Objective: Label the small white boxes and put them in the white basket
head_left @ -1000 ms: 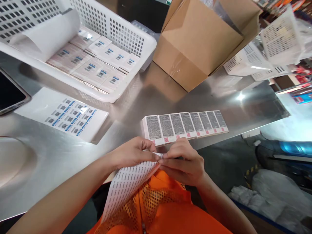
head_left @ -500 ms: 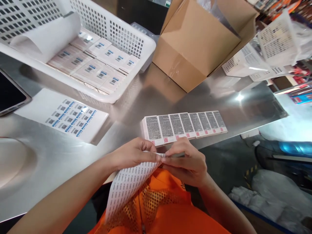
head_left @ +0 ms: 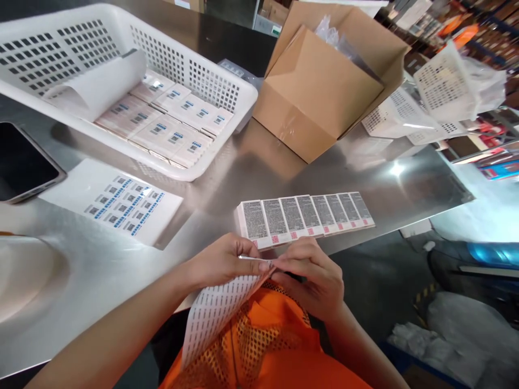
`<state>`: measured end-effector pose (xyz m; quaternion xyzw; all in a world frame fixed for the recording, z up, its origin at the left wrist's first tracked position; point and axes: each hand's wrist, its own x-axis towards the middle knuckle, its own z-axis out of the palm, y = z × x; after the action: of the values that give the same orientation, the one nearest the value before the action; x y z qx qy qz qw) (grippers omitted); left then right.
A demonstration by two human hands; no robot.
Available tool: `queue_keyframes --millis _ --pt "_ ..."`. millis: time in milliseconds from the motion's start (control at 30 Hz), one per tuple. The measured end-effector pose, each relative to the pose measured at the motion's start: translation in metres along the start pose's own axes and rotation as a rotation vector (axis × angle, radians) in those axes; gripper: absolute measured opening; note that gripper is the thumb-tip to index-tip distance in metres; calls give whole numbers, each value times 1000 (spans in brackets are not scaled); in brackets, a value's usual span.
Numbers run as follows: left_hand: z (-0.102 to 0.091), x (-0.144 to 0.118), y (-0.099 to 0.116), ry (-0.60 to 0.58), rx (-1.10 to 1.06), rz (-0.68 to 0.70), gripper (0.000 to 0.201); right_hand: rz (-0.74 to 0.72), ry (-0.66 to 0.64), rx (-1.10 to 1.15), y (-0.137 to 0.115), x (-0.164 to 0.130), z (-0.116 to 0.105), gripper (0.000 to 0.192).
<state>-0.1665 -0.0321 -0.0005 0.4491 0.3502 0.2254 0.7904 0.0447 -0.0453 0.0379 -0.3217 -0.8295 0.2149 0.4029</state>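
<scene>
We're pinching the label sheet [head_left: 219,310] with both hands at its top corner, just off the desk's [head_left: 251,167] near edge. Left hand [head_left: 221,262] is closing thumb and forefinger on the sheet's upper edge; sheet is hanging from it toward 7 o'clock, over the orange vest [head_left: 263,346]. Right hand [head_left: 314,275] is sitting at 3 o'clock of the left, fingertips pressed together and meeting the left's at the sheet corner. We can't tell whether a single label is being lifted there; too small.

Row of small boxes [head_left: 304,216] is lying on the desk at 12 o'clock of the hands, just beyond the fingertips, not touching them. Printed faces up, boxes side by side, row running toward 3 o'clock.

Second label sheet with blue codes [head_left: 117,202] is lying flat at 10 o'clock, well apart. White basket [head_left: 194,81] is sitting beyond it at 11 o'clock, holding more labelled boxes [head_left: 166,124] and a curled backing sheet [head_left: 97,89]. Open cardboard box [head_left: 320,92] is standing at 1 o'clock. Phone [head_left: 24,165] is lying at 9 o'clock near the desk's left edge.
</scene>
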Motion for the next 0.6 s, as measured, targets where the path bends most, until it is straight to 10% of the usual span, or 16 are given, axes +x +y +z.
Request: queue_keyframes --millis 267,600 --pt "-1 1 -6 -26 -13 7 40 20 -57 -60 -3 6 0 23" --pt "-2 2 -12 7 -41 29 42 131 174 -172 -18 1 23 16"
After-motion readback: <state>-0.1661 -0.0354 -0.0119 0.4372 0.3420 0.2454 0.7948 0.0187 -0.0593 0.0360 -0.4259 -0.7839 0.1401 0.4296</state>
